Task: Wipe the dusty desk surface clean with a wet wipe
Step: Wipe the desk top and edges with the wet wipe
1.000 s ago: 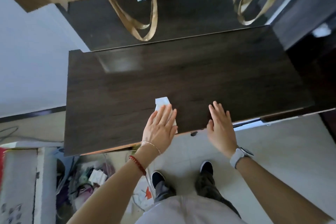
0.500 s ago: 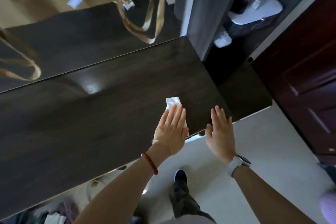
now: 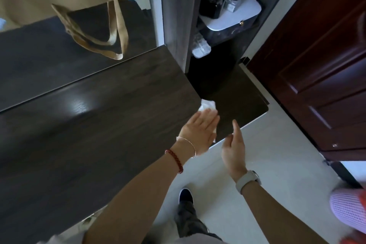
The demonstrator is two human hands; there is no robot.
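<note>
The dark wooden desk (image 3: 99, 134) fills the left and middle of the head view. A white wet wipe (image 3: 267, 105) lies flat on the desk near its right end. My left hand (image 3: 200, 130) presses on the wipe with straight fingers, and only the wipe's far end and a sliver by my palm show. My right hand (image 3: 233, 144) hovers off the desk's front edge over the floor, fingers loosely extended, holding nothing. A white watch sits on that wrist.
A tan bag (image 3: 95, 31) with strap handles hangs at the back of the desk. Right of the desk, a dark shelf unit (image 3: 227, 89) holds a white tray (image 3: 235, 16) with bottles. A dark red door (image 3: 320, 65) stands at right. Pale floor lies below.
My left hand has slid the wipe rightward along the desk to its right end. My right hand has lifted off the desk edge and now hangs over the floor.
</note>
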